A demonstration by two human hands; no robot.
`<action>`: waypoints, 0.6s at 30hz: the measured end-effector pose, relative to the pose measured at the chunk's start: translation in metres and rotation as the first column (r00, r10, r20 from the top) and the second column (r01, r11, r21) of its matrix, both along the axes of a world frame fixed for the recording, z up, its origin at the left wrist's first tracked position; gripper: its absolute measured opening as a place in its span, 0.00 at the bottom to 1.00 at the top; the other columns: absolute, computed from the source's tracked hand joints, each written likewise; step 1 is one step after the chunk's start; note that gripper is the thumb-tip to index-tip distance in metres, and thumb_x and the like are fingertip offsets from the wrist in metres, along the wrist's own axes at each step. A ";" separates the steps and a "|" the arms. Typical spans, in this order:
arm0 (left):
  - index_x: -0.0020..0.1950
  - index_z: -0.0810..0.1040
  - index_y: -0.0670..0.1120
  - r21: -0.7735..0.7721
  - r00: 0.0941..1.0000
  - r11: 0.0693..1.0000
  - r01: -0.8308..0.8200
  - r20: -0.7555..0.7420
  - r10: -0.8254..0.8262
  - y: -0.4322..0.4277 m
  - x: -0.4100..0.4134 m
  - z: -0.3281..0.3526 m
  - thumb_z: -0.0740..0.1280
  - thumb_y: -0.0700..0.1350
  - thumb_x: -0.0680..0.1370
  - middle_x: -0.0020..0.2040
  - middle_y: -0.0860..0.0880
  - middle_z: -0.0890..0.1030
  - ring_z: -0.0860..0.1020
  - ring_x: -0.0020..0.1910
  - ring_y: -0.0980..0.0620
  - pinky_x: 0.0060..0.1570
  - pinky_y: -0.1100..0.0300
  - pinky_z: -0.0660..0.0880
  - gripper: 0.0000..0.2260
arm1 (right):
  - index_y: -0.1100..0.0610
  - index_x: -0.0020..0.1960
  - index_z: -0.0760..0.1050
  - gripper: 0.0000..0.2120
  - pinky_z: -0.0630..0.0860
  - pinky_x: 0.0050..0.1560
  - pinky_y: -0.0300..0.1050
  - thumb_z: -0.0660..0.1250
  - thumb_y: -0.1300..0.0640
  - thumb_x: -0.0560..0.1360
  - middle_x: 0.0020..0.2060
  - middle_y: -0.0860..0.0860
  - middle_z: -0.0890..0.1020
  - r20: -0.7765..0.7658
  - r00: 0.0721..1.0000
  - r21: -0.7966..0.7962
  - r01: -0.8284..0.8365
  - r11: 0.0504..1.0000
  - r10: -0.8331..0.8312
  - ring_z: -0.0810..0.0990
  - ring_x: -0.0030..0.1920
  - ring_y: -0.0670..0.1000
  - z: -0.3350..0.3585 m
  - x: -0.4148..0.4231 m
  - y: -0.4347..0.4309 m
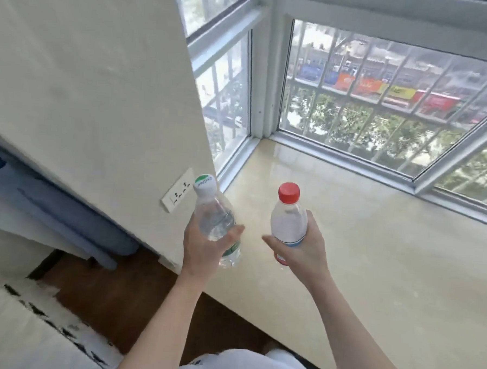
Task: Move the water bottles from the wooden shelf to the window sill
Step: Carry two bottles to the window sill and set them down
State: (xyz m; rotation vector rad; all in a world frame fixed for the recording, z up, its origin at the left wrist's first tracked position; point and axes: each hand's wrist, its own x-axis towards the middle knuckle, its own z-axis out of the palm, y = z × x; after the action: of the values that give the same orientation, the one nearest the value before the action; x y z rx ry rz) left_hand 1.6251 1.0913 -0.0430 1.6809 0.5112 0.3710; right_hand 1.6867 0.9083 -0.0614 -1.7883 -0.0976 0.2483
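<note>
My left hand (pixel 205 250) grips a clear water bottle (pixel 214 216) with a white-and-green cap and a green label, tilted to the left. My right hand (pixel 301 249) holds a second bottle (pixel 288 217) with a red cap and a white label, nearly upright. Both bottles hang in the air above the near left part of the glossy beige window sill (pixel 374 247). Neither bottle touches the sill. The wooden shelf is out of view.
Barred windows (pixel 381 107) line the sill's far and left sides. A white wall (pixel 100 92) with a socket (pixel 178 190) stands at left. Below it lie a blue sofa (pixel 66 211), a dark wooden floor (pixel 123 296) and a white rug with black marks (pixel 26 328).
</note>
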 end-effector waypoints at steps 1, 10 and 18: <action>0.54 0.76 0.58 -0.012 1.000 1.000 0.009 -0.010 -0.010 -0.009 0.010 -0.001 0.78 0.56 0.60 0.53 0.53 0.82 0.80 0.57 0.55 0.59 0.57 0.75 0.25 | 0.49 0.47 0.70 0.22 0.73 0.28 0.39 0.82 0.58 0.64 0.34 0.44 0.76 -0.011 1.000 0.010 0.022 1.000 -0.022 0.74 0.30 0.46 -0.003 0.006 -0.012; 0.60 0.76 0.40 -0.111 0.993 0.987 0.116 -0.012 -0.118 -0.064 0.078 -0.034 0.81 0.43 0.63 0.56 0.51 0.82 0.81 0.56 0.54 0.53 0.63 0.76 0.29 | 0.51 0.50 0.69 0.27 0.72 0.31 0.48 0.82 0.51 0.62 0.41 0.61 0.77 -0.077 0.964 0.032 0.257 0.966 -0.254 0.73 0.33 0.57 -0.027 0.049 -0.090; 0.61 0.77 0.44 -0.078 0.951 0.960 0.268 -0.141 -0.277 -0.070 0.129 -0.098 0.80 0.42 0.62 0.49 0.68 0.81 0.80 0.54 0.62 0.54 0.66 0.73 0.28 | 0.54 0.56 0.74 0.26 0.76 0.36 0.38 0.83 0.59 0.64 0.43 0.50 0.80 -0.107 0.926 0.043 0.368 0.929 -0.362 0.78 0.39 0.48 -0.088 0.074 -0.108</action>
State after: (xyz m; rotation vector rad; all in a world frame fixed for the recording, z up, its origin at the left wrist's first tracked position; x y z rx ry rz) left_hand 1.7541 1.0210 -0.1414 1.7029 0.3881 0.0268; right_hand 1.7604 0.8004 -0.1493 -1.6920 0.2943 0.0617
